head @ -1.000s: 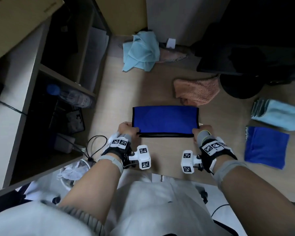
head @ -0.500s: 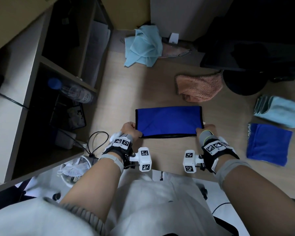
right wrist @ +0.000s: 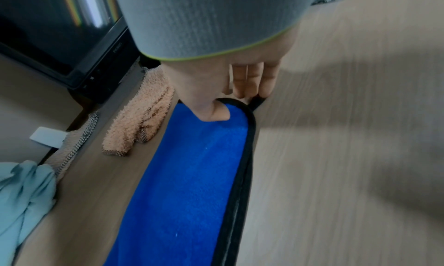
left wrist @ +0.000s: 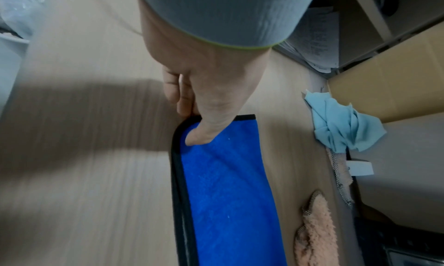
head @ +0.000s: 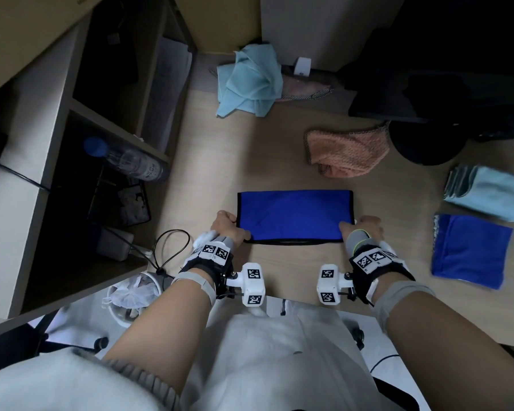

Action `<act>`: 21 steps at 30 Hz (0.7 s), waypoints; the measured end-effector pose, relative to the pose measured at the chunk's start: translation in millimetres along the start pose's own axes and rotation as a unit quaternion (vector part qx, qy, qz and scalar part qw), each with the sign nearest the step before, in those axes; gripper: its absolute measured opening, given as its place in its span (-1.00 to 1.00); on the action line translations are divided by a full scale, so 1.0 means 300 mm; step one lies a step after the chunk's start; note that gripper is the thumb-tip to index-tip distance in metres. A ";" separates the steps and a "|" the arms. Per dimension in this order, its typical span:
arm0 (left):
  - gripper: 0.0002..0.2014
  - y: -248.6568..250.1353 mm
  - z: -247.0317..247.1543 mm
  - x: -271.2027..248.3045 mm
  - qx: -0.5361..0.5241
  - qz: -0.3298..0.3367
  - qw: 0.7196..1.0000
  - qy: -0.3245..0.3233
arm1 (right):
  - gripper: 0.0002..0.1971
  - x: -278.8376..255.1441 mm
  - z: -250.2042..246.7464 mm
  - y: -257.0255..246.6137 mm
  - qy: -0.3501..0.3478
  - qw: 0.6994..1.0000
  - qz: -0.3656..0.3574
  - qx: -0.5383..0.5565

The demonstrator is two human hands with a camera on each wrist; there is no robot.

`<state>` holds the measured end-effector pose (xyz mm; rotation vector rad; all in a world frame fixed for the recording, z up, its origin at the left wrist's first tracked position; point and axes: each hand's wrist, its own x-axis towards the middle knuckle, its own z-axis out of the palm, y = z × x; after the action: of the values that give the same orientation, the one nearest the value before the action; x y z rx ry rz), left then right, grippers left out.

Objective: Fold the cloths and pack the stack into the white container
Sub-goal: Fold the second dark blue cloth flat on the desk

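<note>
Wooden desk surface point(head: 279, 149) under both hands; dark shelf unit point(head: 72, 120) off to the left of the left hand.

Blue cloth with black trim point(head: 294, 213) lies flat on the desk, folded into a long rectangle, stretched between the two hands. Near long edge shows doubled black binding.

Left hand point(head: 224, 225) at the cloth's near left corner: thumb on top of the blue pile, fingers curled under the edge, pinching the corner point(left wrist: 209, 106). Right hand point(head: 364, 228) at the near right corner, same pinch: thumb on top, fingers tucked beneath the trim point(right wrist: 230, 85).

Light blue crumpled cloth point(head: 250, 81) well ahead of the left hand, at the back of the desk. Folded light blue cloth point(head: 487, 194) to the right of the right hand and a little ahead; folded blue cloth point(head: 469, 250) just nearer than it, also right of the right hand. Orange cloth point(head: 347, 154), loosely bunched, ahead of the right hand, just beyond the far edge of the held cloth, not touching it.

Plastic bottle point(head: 128, 158) lying on the shelf, left of the left hand. White container not identifiable in any view.
</note>
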<state>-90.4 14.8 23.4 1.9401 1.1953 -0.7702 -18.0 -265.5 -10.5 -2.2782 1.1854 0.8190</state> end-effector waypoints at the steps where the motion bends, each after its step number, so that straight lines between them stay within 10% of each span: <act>1: -0.44 0.004 0.000 0.004 -0.011 0.004 1.000 0.016 | -0.34 -0.018 -0.009 -0.021 0.003 1.000 -0.003 -0.024; 5: -0.50 0.019 -0.005 0.023 -0.056 0.045 0.996 0.053 | -0.14 -0.039 0.001 -0.079 -0.009 0.998 -0.021 -0.060; 21: -0.71 0.142 0.143 -0.051 -0.104 0.039 0.994 -0.024 | -0.55 -0.034 -0.204 0.047 0.009 0.980 -0.149 0.132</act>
<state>-62.5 -40.8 22.6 1.7770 1.1189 -0.6226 -16.1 -305.1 39.3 -2.1715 0.8710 0.4982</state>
